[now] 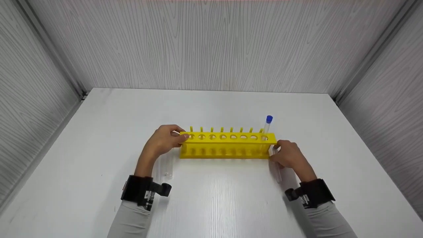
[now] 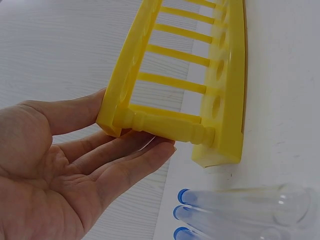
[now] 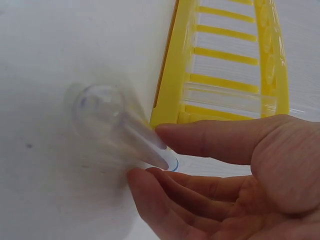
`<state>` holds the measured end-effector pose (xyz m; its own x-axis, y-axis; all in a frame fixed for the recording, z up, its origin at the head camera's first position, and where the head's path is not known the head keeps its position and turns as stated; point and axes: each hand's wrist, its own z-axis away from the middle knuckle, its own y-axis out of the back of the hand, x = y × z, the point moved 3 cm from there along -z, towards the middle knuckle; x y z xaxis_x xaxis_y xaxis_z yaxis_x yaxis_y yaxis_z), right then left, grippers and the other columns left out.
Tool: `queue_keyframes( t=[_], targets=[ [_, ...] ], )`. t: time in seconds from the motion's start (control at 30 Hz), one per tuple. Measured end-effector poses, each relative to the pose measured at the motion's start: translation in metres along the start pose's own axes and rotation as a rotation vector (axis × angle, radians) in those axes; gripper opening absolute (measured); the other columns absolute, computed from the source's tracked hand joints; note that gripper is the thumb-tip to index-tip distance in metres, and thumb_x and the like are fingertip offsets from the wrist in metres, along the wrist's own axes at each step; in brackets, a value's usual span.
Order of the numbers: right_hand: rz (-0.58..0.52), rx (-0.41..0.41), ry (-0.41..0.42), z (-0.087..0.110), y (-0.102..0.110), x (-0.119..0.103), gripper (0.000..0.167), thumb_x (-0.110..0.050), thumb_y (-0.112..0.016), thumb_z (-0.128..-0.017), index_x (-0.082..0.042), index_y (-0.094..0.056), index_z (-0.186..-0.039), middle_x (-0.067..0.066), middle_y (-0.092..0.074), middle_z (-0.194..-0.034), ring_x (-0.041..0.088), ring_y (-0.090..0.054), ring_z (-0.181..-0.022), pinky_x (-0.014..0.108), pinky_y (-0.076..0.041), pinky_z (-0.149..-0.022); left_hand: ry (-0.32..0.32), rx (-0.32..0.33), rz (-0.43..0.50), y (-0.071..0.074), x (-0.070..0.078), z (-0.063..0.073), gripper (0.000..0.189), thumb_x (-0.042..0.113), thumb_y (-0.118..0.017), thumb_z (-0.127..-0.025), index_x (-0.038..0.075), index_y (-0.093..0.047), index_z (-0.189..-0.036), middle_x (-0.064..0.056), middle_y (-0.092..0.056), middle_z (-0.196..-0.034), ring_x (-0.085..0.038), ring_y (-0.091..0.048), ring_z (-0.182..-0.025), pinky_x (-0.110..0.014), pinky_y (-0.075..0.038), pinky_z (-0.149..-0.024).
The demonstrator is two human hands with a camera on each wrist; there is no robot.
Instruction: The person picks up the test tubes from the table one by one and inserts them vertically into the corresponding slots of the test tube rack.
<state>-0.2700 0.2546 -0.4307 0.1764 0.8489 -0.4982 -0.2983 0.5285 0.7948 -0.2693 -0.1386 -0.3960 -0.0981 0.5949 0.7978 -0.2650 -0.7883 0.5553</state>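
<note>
A yellow test tube rack (image 1: 228, 138) stands mid-table, one blue-capped test tube (image 1: 268, 122) upright in its rightmost hole. My left hand (image 1: 165, 139) grips the rack's left end; the left wrist view shows its thumb against the top plate and its fingers behind the end post. At the opposite end is my right hand (image 1: 288, 154), its thumb tip at the rack's lower corner. Between that thumb and the fingers runs a clear test tube (image 3: 125, 127) with a blue rim at its far end. Space appears to remain around this tube, with no plain pinch on it.
Clear test tubes (image 2: 235, 200) with blue caps lie side by side on the table below the left hand, partly hidden by it in the head view. Grey wood-grain panels (image 1: 211, 46) enclose the white table (image 1: 218, 198) at the back and both sides.
</note>
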Motion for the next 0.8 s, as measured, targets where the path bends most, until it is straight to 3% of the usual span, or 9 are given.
queue_keyframes(
  t=[0.23, 0.47, 0.8],
  targets=[
    [0.000, 0.003, 0.012, 0.0013, -0.0003, -0.0010, 0.055, -0.015, -0.070, -0.089, 0.012, -0.054, -0.134, 0.027, -0.066, -0.113, 0.019, -0.068, -0.067, 0.029, -0.058, -0.061, 0.000, -0.005, 0.001, -0.0002, 0.0003, 0.0005, 0.040, 0.029, -0.064, -0.101, 0.007, -0.061, -0.134, -0.019, -0.066, -0.134, -0.034, -0.071, -0.113, -0.049, -0.050, -0.105],
    [0.026, -0.009, 0.005, -0.0002, 0.0008, -0.0008, 0.053, -0.015, -0.069, -0.090, 0.011, -0.054, -0.134, 0.019, -0.069, -0.095, 0.017, -0.067, -0.064, 0.027, -0.055, -0.059, 0.004, 0.006, 0.006, 0.0000, 0.0001, 0.0002, 0.040, 0.030, -0.065, -0.100, 0.006, -0.063, -0.132, -0.019, -0.066, -0.133, -0.033, -0.072, -0.110, -0.049, -0.050, -0.104],
    [0.008, -0.018, -0.013, 0.0001, 0.0015, -0.0003, 0.053, -0.015, -0.069, -0.090, 0.010, -0.054, -0.134, 0.021, -0.067, -0.102, 0.018, -0.068, -0.067, 0.029, -0.058, -0.062, -0.002, 0.007, 0.018, 0.0003, -0.0003, -0.0002, 0.040, 0.030, -0.065, -0.100, 0.007, -0.063, -0.132, -0.019, -0.066, -0.133, -0.033, -0.072, -0.109, -0.049, -0.051, -0.104]
  ],
)
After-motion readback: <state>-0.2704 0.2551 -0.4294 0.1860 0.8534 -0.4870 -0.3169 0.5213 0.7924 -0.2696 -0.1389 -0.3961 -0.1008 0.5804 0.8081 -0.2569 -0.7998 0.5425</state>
